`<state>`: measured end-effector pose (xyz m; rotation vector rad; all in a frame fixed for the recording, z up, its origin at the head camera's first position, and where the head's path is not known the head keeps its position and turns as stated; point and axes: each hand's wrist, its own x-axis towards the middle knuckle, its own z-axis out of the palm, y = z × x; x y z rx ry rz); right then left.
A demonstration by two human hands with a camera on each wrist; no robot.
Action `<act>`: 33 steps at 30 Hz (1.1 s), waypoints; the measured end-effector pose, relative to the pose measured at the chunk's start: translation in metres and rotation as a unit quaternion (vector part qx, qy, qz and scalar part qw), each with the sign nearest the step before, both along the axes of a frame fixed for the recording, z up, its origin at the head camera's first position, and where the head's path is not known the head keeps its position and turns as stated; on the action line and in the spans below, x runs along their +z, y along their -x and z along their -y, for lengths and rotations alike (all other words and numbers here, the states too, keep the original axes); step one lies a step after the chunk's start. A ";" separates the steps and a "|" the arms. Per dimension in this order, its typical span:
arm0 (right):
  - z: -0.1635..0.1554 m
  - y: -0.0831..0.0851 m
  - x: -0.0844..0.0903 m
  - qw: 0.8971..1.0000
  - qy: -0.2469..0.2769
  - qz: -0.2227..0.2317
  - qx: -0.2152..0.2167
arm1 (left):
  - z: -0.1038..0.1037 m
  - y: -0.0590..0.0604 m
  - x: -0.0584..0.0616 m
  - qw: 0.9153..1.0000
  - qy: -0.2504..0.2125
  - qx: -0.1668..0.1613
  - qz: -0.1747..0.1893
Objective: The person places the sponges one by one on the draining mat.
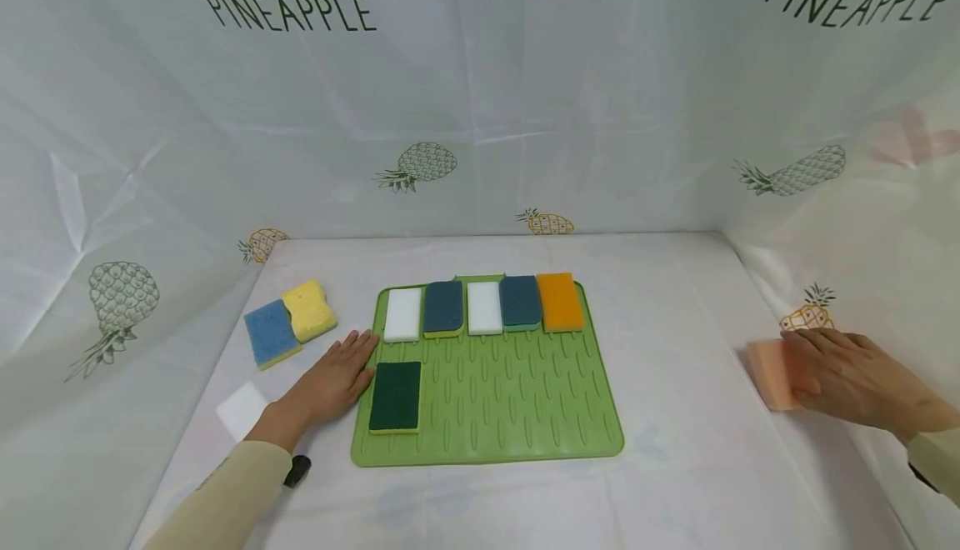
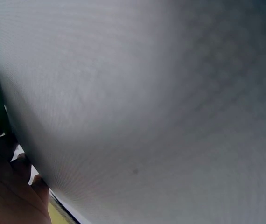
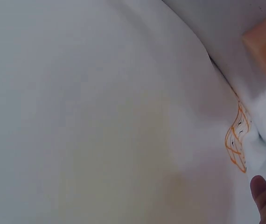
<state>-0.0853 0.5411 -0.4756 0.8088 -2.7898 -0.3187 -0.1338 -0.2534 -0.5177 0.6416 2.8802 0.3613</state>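
The right hand [image 1: 843, 375] lies at about 3 o'clock on the table, fingers spread and laid over a pale orange sponge [image 1: 768, 373] at the cloth's right edge; whether the fingers curl round it cannot be told. The left hand [image 1: 333, 382] rests flat with fingers straight at 9 o'clock of the green mat [image 1: 517, 417], fingertips touching its left rim, holding nothing. Just beside it on the mat lies a dark green sponge [image 1: 395, 396]. Along the mat's 12 o'clock edge sit five sponges in a row: white [image 1: 403, 314], dark blue [image 1: 443, 308], white [image 1: 484, 307], teal [image 1: 520, 302], orange [image 1: 559, 302]. At 10 o'clock, off the mat, a blue sponge [image 1: 270, 333] touches a yellow sponge [image 1: 308, 310]. The backdrop [image 1: 525, 100] reads "PINEAPPLE" twice.
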 end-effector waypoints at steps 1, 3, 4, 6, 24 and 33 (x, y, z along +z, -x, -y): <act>0.000 -0.001 0.001 1.000 0.000 0.015 -0.018 | 0.000 0.000 0.000 1.000 -0.001 -0.001 0.000; 0.001 -0.003 0.003 0.999 0.007 0.027 -0.035 | 0.000 -0.001 0.000 1.000 -0.001 -0.001 0.000; 0.001 -0.004 0.004 0.999 0.012 0.031 -0.038 | 0.000 -0.001 0.000 1.000 -0.001 0.000 0.001; 0.000 -0.005 0.004 0.999 0.022 0.023 -0.026 | 0.000 -0.001 0.001 1.000 -0.002 0.000 0.000; -0.005 -0.010 -0.008 0.998 0.054 -0.027 -0.014 | -0.001 0.002 -0.001 1.000 0.001 -0.001 0.000; 0.031 0.012 -0.001 0.988 0.112 -0.024 -0.101 | 0.000 0.002 -0.001 1.000 0.000 0.001 0.002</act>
